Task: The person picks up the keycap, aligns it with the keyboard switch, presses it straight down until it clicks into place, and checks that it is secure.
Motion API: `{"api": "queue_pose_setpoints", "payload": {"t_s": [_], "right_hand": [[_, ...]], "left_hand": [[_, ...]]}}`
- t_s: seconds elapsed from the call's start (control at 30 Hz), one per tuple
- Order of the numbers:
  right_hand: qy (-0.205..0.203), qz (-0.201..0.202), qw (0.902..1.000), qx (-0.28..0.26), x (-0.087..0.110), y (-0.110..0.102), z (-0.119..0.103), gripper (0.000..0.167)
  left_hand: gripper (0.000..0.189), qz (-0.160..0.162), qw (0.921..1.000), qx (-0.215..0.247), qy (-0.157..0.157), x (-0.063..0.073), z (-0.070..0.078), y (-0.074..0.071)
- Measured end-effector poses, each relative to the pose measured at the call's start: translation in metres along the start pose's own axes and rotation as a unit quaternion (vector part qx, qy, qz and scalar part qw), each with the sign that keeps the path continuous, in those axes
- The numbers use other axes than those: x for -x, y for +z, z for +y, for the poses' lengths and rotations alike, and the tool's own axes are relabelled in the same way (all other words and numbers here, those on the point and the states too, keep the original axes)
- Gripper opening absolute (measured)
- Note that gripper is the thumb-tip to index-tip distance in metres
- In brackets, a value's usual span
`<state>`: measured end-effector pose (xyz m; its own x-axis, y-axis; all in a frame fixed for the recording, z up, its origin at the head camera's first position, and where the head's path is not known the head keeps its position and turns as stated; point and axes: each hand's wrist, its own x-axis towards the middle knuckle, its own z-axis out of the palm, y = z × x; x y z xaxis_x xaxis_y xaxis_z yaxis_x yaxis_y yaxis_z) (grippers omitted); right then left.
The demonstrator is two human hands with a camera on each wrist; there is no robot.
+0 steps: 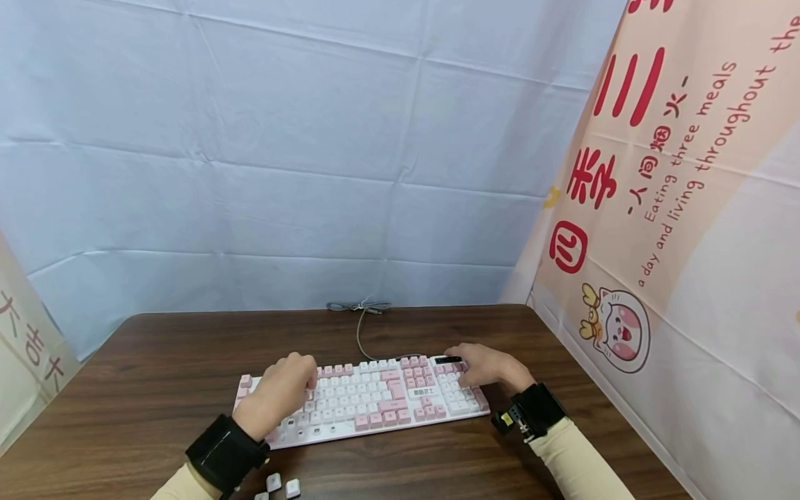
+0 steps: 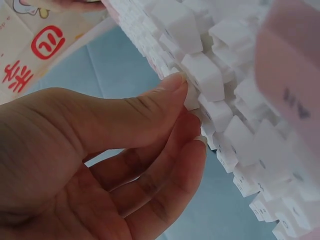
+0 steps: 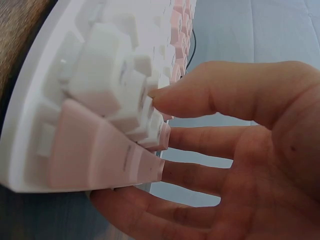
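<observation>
A pink and white keyboard (image 1: 350,432) lies slightly angled on the table. My left hand (image 1: 278,392) is over its left part, hiding the keys beneath. In the left wrist view, thumb and index finger pinch a small white keycap (image 2: 192,98) among the other keys; I cannot tell whether it is still seated. My right hand (image 1: 489,366) holds the keyboard's far right corner. In the right wrist view, its thumb (image 3: 185,97) presses on the white number keys, and the fingers reach around the edge past a tall pink key (image 3: 95,150).
Loose white keycaps (image 1: 292,488) lie on the brown table (image 1: 125,410) near the left wrist, at the front. The keyboard's cable (image 1: 359,333) runs back to a tied bundle at the far edge. A pale blue cloth (image 1: 281,173) hangs behind, a printed one at right.
</observation>
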<state>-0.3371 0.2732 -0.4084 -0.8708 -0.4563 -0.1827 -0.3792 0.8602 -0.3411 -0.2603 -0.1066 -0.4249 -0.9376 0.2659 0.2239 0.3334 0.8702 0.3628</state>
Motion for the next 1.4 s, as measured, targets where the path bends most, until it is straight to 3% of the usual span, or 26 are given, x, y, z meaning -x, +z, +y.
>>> {"api": "queue_pose_setpoints", "payload": {"t_s": [0.83, 1.4], "right_hand": [[-0.005, -0.001, 1.0, -0.006, 0.0013, -0.001, -0.0001, 0.067], [-0.004, 0.0, 1.0, 0.004, 0.0012, -0.0004, 0.0002, 0.066]], "left_hand": [[0.018, -0.001, 0.9999, 0.009, 0.014, -0.0023, -0.0012, 0.0007], [0.026, -0.011, 0.9997, -0.018, 0.012, -0.0082, 0.0032, -0.0004]]}}
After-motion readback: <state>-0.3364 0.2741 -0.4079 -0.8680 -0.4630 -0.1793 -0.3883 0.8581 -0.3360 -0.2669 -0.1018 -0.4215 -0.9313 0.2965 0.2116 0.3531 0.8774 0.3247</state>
